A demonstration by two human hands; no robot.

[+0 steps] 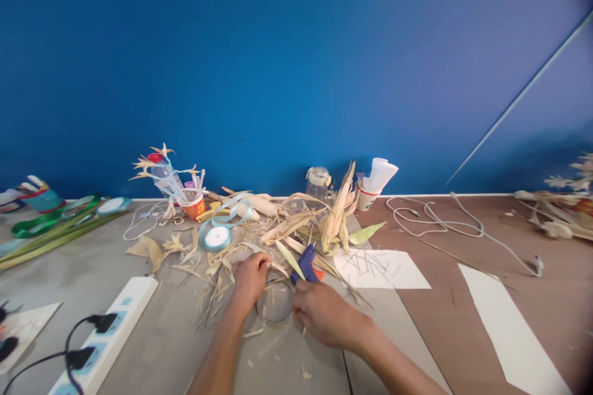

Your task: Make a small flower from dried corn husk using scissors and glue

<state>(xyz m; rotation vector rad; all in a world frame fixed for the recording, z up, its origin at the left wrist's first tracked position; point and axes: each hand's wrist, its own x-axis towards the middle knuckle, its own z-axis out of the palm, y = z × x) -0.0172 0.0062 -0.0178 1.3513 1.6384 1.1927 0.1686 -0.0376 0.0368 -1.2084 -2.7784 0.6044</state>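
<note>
My left hand [250, 281] is closed in a pinch at the end of a pale strip of dried corn husk [277, 268]. My right hand [324, 313] has its fingers curled together, and what lies between them is hidden. A thin round ring [277, 323] rests on the table between the two hands. Just beyond my right hand lies a blue glue gun [303, 264] with an orange part. A greenish husk strip [290, 259] crosses in front of it. Loose husk shreds [210, 299] are scattered to the left of my left hand.
Behind the hands stand a ribbon spool [217, 237], a clear jar [317, 185], upright corn husks [340, 216] and a paper cup [369, 199]. White paper [407, 273] with thin sticks lies right. A power strip [113, 327] is left; a white cable [493, 241] lies far right.
</note>
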